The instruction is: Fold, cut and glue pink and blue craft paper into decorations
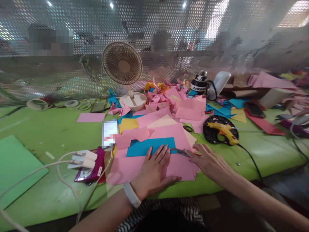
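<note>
Left hand point(155, 169) lies flat, fingers slightly spread, pinning the blue paper point(141, 147) atop pink sheets point(123, 172), presumably against slipping; right hand point(209, 159) grips a blade point(180, 151) across the paper's right end.

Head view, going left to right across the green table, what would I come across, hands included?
Green sheet → purple pouch → left hand, resting on blue paper → right hand → dark phone.
</note>
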Available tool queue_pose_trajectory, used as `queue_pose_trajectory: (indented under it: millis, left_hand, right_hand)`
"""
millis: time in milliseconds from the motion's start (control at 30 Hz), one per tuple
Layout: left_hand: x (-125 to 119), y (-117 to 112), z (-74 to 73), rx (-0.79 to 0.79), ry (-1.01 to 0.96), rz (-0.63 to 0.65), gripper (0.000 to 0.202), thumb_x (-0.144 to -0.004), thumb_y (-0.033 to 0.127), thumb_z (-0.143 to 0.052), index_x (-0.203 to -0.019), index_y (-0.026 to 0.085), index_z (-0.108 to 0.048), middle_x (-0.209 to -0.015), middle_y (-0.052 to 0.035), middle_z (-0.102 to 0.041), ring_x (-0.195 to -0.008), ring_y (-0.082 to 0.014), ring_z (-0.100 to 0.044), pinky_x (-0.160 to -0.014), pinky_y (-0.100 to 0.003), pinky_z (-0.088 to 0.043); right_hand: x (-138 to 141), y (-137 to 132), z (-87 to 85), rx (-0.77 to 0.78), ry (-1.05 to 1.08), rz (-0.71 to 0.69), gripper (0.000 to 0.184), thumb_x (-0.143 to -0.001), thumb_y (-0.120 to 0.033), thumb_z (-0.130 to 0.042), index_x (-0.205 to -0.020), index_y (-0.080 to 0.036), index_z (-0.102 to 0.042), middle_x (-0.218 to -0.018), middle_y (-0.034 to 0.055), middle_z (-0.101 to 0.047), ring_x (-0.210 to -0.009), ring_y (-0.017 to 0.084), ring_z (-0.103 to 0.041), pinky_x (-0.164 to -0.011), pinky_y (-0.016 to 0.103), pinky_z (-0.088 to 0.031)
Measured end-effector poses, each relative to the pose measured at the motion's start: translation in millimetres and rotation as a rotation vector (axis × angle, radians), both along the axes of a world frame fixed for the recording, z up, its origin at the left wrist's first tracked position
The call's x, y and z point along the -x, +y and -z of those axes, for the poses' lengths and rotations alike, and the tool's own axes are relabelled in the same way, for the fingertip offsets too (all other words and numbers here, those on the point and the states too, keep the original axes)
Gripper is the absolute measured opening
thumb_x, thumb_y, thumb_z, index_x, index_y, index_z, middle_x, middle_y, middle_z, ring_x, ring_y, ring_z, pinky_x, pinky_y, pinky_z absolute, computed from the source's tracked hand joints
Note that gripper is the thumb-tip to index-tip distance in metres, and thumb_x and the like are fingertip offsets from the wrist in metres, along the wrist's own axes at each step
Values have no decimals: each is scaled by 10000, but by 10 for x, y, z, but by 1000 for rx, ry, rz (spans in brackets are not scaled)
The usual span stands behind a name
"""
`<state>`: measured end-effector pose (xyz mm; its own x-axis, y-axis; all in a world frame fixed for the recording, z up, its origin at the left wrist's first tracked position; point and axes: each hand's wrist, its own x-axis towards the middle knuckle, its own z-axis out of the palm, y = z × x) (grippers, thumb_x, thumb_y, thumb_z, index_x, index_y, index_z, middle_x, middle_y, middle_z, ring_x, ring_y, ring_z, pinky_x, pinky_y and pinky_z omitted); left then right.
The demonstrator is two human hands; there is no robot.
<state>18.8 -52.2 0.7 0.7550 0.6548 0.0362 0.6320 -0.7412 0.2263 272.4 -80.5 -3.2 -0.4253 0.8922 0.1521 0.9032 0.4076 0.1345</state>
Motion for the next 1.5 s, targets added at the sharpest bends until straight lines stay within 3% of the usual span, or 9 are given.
queue_pose_trajectory:
  millis: [200,400,567,867,1300,1500]
  left_hand:
    - [1,-3,-20,2,-10,-5,773,-823,695,-232,-1413,196,-212,-1489,-75,-196,-1370,-264,-113,-1093,-522,-68]
    - [-3,3,-14,-24,-3,-5,751,-830,686,-237,-1409,207,-229,-1493,-61,-185,-1369,-270,-113,-1091,-531,-71]
    - [-6,12,-5,-38,14,1,762,-829,685,-240,-1414,196,-213,-1494,-69,-173,-1369,-274,-114,-1087,-541,-84]
    - [21,31,70,-68,28,9,759,-838,672,-241,-1423,192,-183,-1498,-76,-142,-1370,-276,-106,-1082,-554,-100]
    - [-7,28,63,-63,41,-16,749,-853,651,-230,-1429,176,-163,-1499,-89,-127,-1371,-279,-93,-1082,-543,-97]
    - [53,11,5,-57,21,-46,780,-839,667,-247,-1439,193,-89,-1503,-88,-111,-1373,-271,-90,-1089,-532,-85]
  right_hand:
    - [44,-28,108,-82,-25,-39,355,-869,-218,-518,-1223,-212,-495,-1096,110,-528,-926,244,-521,-671,353,-533]
    - [45,-28,84,-69,27,-5,379,-856,-286,-545,-1227,-234,-489,-1161,114,-493,-990,268,-497,-669,349,-527]
    - [65,-50,62,-80,-22,22,367,-848,-166,-535,-1211,-191,-492,-1080,96,-552,-940,250,-513,-720,375,-500]
    - [94,-21,132,-123,37,-89,356,-855,-75,-441,-1202,-117,-505,-1052,105,-588,-889,234,-520,-732,371,-469]
    - [201,47,53,-94,133,-144,364,-863,-118,-457,-1217,-177,-515,-1025,88,-585,-876,213,-512,-741,355,-449]
    - [177,86,101,-81,151,-164,433,-830,-102,-466,-1255,-182,-491,-1049,102,-570,-907,224,-503,-722,350,-455]
